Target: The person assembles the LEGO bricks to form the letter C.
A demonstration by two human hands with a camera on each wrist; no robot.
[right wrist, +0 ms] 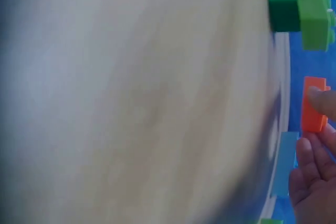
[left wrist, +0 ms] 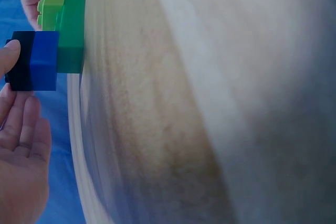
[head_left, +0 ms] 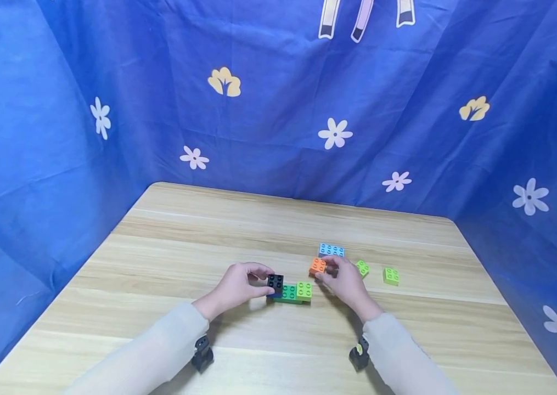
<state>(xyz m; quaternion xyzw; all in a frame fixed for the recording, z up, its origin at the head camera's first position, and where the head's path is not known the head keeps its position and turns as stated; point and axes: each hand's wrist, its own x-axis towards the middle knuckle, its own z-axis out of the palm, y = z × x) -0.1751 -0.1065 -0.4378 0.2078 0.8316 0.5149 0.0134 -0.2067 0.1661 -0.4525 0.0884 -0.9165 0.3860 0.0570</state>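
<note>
My left hand [head_left: 236, 286] pinches a black toy brick [head_left: 275, 281] between thumb and fingers. Directly beneath the black one is a dark blue brick [left wrist: 44, 60], at the left end of a long green brick [head_left: 288, 293]. A lime brick [head_left: 304, 290] sits at the green brick's right end. To the right, my right hand [head_left: 347, 281] grips an orange brick [head_left: 316, 266] by its sides, thumb on the near side. In the right wrist view the orange brick [right wrist: 313, 108] is held apart from the green and lime ones.
Just beyond the right hand lies a light blue brick [head_left: 331, 249]. Two lime bricks are at the right, one [head_left: 363, 268] partly behind the hand, the other [head_left: 391, 276] farther out. A blue patterned curtain [head_left: 278, 109] hangs around the wooden table [head_left: 219, 219].
</note>
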